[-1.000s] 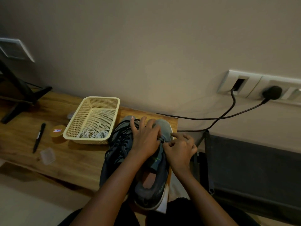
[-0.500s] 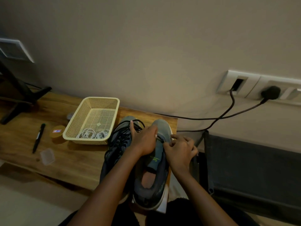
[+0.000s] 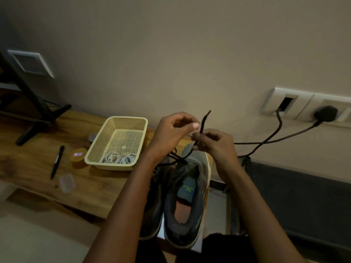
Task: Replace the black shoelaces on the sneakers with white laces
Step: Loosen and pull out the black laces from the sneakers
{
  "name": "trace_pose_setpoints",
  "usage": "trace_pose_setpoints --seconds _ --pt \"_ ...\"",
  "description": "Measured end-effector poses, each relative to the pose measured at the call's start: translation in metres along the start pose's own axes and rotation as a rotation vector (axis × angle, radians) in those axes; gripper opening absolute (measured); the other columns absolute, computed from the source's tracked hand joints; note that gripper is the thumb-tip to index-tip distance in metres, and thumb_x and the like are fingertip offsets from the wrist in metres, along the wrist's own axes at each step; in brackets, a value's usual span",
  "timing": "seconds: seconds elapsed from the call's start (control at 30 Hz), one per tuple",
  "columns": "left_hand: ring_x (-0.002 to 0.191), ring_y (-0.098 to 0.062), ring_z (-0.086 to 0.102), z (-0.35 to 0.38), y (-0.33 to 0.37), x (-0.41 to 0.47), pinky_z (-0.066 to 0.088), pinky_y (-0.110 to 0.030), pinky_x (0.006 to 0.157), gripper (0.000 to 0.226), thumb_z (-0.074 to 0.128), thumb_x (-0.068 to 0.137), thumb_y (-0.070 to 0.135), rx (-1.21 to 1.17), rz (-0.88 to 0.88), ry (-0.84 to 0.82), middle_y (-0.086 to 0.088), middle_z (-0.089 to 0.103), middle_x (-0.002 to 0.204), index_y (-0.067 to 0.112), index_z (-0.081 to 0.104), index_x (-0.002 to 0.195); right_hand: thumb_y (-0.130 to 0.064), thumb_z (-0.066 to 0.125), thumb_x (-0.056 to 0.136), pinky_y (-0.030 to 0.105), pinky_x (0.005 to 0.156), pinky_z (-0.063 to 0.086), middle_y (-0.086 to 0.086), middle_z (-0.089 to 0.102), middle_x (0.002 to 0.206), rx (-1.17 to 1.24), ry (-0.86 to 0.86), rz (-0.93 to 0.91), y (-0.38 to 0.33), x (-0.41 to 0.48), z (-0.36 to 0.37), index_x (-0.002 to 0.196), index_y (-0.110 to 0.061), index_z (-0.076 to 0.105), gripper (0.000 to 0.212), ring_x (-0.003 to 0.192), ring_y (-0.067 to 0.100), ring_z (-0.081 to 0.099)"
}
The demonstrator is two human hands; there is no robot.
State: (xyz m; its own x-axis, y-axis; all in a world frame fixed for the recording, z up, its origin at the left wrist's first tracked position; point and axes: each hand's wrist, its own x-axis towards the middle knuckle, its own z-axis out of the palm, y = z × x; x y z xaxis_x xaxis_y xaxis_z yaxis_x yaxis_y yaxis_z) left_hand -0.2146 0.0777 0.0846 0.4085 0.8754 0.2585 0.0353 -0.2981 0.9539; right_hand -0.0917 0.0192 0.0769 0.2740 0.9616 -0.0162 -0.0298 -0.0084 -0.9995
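**Black lace lifted between two hands**

The right hand (image 3: 214, 143) pinches the black lace (image 3: 201, 128) between thumb and fingers, and the lace's free end stands up above the knuckles. Just beside it, the left hand (image 3: 169, 135) has its fingers curled and its thumb tip close to the lace; whether it grips the lace cannot be told. Below both hands the lace runs down to the grey sneaker (image 3: 190, 215) on the desk (image 3: 38, 164). A second sneaker (image 3: 153, 202) lies under the left forearm. Left of the left hand, a cream basket (image 3: 96, 147) holds coiled white laces (image 3: 117, 158).
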Motion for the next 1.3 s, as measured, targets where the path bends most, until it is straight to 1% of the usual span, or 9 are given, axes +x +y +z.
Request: trace_pose_setpoints --seconds 0.1,0.23,0.47,0.57,0.73,0.83,0.9,1.13,1.3 --pt "0.09 -0.007 0.064 -0.004 -0.001 -0.002 0.049 -0.016 0.079 0.019 0.063 0.087 0.005 -0.023 -0.032 0.042 0.003 0.07 0.094 0.023 0.067 0.091 -0.004 0.057 0.089 0.031 0.073 0.055 0.009 0.066 0.079 0.184 0.199 -0.005 -0.007 0.0 -0.003 0.085 -0.004 0.063 0.007 0.069 0.016 0.066" --pt "0.094 -0.017 0.062 -0.013 -0.023 -0.006 0.049 -0.031 0.087 0.012 0.059 0.09 0.01 0.253 -0.271 0.14 0.001 0.065 0.095 0.019 0.067 0.093 -0.005 0.051 0.089 0.025 0.094 0.045 0.015 0.06 0.107 -0.167 0.932 -0.411 -0.019 0.0 -0.022 0.097 -0.005 0.062 0.014 0.102 0.022 0.057" --pt "0.106 -0.021 0.059 -0.027 -0.042 -0.015 0.046 -0.036 0.095 0.018 0.058 0.09 0.018 0.62 -0.486 0.086 -0.004 0.065 0.112 0.016 0.067 0.106 0.001 0.046 0.085 0.014 0.112 0.018 0.031 0.027 0.142 -0.484 1.092 -0.818 -0.032 0.0 -0.056 0.121 0.007 0.052 0.037 0.136 0.037 0.023" --pt "0.103 -0.018 0.06 -0.02 -0.045 -0.017 0.047 -0.032 0.091 0.015 0.06 0.088 0.016 0.63 -0.458 0.019 -0.003 0.066 0.109 0.016 0.069 0.101 -0.006 0.047 0.087 0.009 0.104 0.024 0.021 0.042 0.137 -0.583 0.928 -0.654 -0.019 0.005 -0.06 0.115 0.003 0.056 0.031 0.132 0.027 0.034" --pt "0.094 -0.016 0.061 -0.001 -0.051 -0.019 0.048 -0.034 0.09 0.004 0.065 0.086 0.024 0.745 -0.483 -0.169 0.0 0.068 0.097 0.022 0.067 0.082 0.002 0.05 0.087 0.035 0.073 0.053 0.015 0.069 0.085 -0.713 0.228 -0.095 0.039 0.022 -0.047 0.085 -0.002 0.068 0.018 0.077 0.024 0.064" --pt "0.103 -0.019 0.059 0.009 -0.052 -0.023 0.038 -0.036 0.099 0.021 0.065 0.085 0.038 0.84 -0.514 -0.288 0.002 0.066 0.104 0.021 0.066 0.098 0.0 0.055 0.085 0.022 0.065 0.048 0.01 0.069 0.084 -0.788 -0.042 -0.005 0.056 0.026 -0.029 0.085 -0.003 0.07 0.015 0.071 0.014 0.06" --pt "0.112 -0.019 0.054 0.014 -0.051 -0.027 0.03 -0.029 0.088 0.038 0.064 0.085 0.042 0.942 -0.533 -0.332 0.001 0.061 0.117 0.02 0.058 0.115 -0.004 0.059 0.085 0.018 0.063 0.042 0.008 0.066 0.087 -0.881 -0.191 -0.011 0.061 0.026 -0.02 0.085 -0.003 0.07 0.012 0.076 0.011 0.055" --pt "0.109 -0.022 0.055 0.031 -0.059 -0.045 0.031 -0.039 0.094 0.032 0.053 0.089 0.039 1.164 -0.453 -0.154 -0.001 0.056 0.119 0.022 0.056 0.116 -0.011 0.062 0.077 0.033 0.064 0.041 0.008 0.046 0.088 -1.172 -0.219 -0.129 0.082 0.025 -0.002 0.061 -0.012 0.049 0.021 0.089 0.029 0.052" --pt "0.1 -0.019 0.055 0.045 -0.064 -0.063 0.029 -0.035 0.093 0.027 0.042 0.095 0.033 1.339 -0.319 0.015 0.0 0.056 0.114 0.019 0.062 0.108 -0.01 0.049 0.088 0.039 0.076 0.042 0.015 0.047 0.11 -1.213 -0.207 -0.181 0.09 0.025 -0.001 0.089 -0.001 0.059 0.013 0.099 0.033 0.048"
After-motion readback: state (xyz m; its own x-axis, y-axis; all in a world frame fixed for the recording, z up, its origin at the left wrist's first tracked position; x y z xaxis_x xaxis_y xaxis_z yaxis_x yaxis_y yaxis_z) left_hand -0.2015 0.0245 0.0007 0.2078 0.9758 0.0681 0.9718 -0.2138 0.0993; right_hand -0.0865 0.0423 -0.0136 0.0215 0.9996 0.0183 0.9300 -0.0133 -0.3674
